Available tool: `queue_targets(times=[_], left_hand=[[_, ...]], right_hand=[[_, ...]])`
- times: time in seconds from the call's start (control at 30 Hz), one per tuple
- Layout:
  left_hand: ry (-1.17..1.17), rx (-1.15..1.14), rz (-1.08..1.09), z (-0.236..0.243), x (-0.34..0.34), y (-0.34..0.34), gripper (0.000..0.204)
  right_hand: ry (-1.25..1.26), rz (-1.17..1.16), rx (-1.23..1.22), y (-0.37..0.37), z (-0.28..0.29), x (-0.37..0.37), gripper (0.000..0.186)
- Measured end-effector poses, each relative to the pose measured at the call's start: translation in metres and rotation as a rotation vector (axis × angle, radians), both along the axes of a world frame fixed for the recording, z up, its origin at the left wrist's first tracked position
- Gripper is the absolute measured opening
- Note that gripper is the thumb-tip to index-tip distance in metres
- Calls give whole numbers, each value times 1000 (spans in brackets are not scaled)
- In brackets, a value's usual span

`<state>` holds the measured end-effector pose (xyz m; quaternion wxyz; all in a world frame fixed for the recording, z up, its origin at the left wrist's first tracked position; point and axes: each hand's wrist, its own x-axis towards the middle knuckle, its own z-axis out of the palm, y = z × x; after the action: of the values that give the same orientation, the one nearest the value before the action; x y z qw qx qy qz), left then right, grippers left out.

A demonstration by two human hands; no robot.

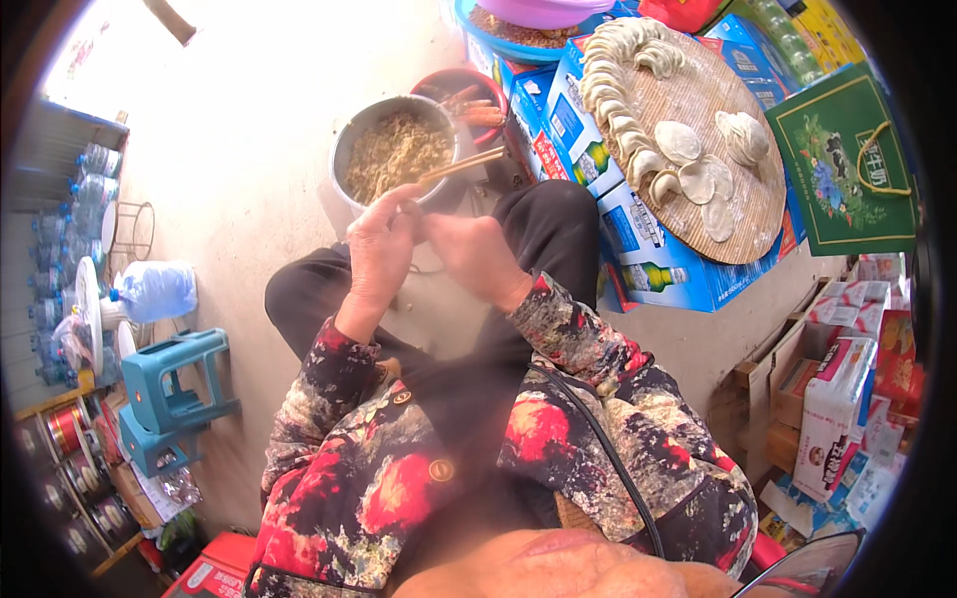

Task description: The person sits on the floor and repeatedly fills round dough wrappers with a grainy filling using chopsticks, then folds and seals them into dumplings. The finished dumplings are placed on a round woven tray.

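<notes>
My left hand (384,241) and my right hand (473,255) meet over my lap, fingers closed and pinched together. Whatever lies between them is hidden by the fingers and blurred. Just beyond stands a metal pot (339,171) of chopped yellowish-brown filling (399,149). Wooden chopsticks (467,163) slant over its right edge near my fingertips; whether a hand touches them I cannot tell. To the right, a round woven board (698,92) carries a curved row of folded dumplings (623,120), several loose round wrappers (679,143) and a small wrapper pile (743,138).
Blue cartons (663,264) support the board. Behind the pot sits a red basin (429,86) with orange-brown pieces. A blue basin (498,45) stands farther back; a green gift box (847,164) is at right. Blue stools (179,389) and water bottles (95,189) are at left.
</notes>
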<state>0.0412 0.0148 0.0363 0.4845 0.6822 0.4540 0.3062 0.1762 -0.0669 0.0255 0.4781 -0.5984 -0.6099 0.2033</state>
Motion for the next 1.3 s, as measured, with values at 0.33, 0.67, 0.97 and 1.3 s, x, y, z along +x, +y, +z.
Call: queue_targets(times=[0.33,0.67,0.97,1.3], left_hand=[[-226,619,-432,106,135,39,28],[121,837,-726,120,290,83,19],[321,967,-680,90,310,95,19],[-7,696,-1087,117,295,24,26]], right_hand=[[301,-47,-202,-2,-100,20,31],[482,35,-263,12,-91,-5,36],[437,17,-190,13,-92,-10,36],[451,36,-190,12,-95,-7,34]])
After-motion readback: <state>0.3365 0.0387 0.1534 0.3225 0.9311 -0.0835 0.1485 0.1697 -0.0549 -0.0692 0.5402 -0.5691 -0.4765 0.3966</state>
